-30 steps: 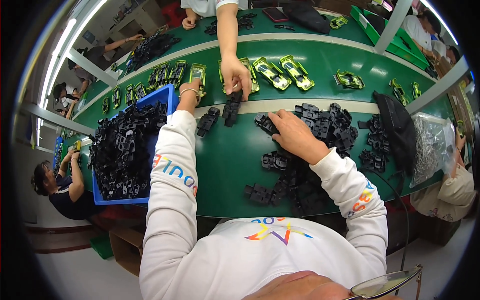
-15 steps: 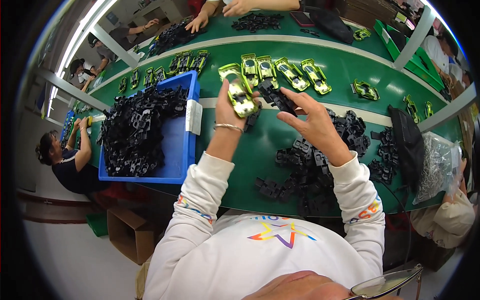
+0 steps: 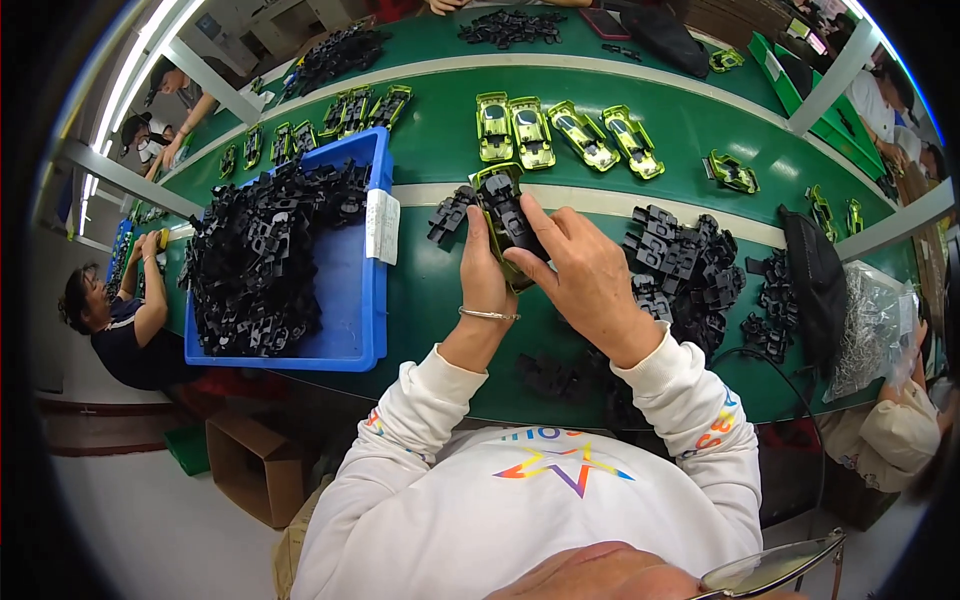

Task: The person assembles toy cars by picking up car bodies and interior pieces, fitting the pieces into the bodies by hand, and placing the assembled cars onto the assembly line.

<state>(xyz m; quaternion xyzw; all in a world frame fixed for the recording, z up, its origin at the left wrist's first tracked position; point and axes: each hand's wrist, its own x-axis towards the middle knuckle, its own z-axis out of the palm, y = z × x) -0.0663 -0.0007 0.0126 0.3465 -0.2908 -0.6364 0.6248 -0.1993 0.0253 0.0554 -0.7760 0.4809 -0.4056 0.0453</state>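
Over the near side of the table, my left hand (image 3: 483,280) is closed around a lime-green toy car body (image 3: 487,176), turned with its hollow side up. A black plastic car insert (image 3: 508,212) sits in the hollow, though I cannot tell whether it is fully seated. The fingers of my right hand (image 3: 592,280) grip this insert at its right side, thumb near the lower end. Just left of the car body lies a loose black plastic part (image 3: 451,214). Beyond my hands stands a row of green toy car bodies (image 3: 531,133), top side up.
A blue bin (image 3: 374,300) heaped with black parts (image 3: 260,265) stands at left. Black parts (image 3: 690,260) are piled at right, beside a black pouch (image 3: 812,285) and a clear plastic bag (image 3: 868,330). Other people sit around the green table (image 3: 690,110).
The green car body has been turned from top up to hollow side up and moved slightly right and nearer. My right hand has brought the black insert into it. The far person's hands have drawn back.
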